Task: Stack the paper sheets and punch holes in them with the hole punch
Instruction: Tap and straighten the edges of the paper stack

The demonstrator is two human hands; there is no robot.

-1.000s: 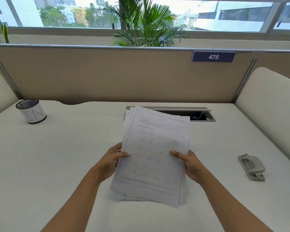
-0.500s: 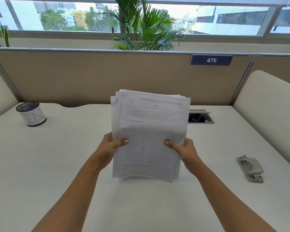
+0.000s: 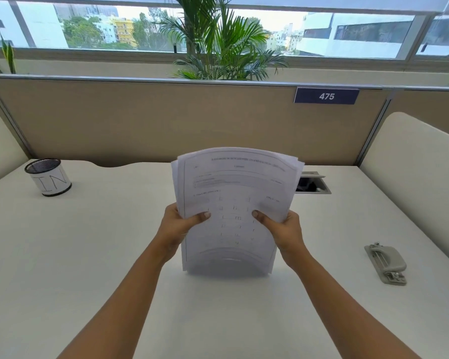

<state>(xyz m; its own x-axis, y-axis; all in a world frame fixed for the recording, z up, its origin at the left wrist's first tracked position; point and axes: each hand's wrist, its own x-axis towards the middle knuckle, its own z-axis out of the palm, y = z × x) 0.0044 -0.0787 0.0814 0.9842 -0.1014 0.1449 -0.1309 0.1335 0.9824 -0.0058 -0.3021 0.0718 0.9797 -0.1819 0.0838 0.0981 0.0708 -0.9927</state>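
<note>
White paper sheets (image 3: 233, 193) are held upright between both hands, their bottom edge resting on the desk (image 3: 88, 255). The left hand (image 3: 175, 226) and right hand (image 3: 283, 229) are clamped on opposite side edges. A grey hole punch (image 3: 385, 264) lies well right of the right hand.

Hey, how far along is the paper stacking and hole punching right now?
Gathered: the paper sheets are in one bundle. In hand: the left hand and right hand hold it upright, bottom edge on the desk, apparently squaring it; the top edges look uneven. Left: punching. The hole punch lies untouched to the right.
</note>
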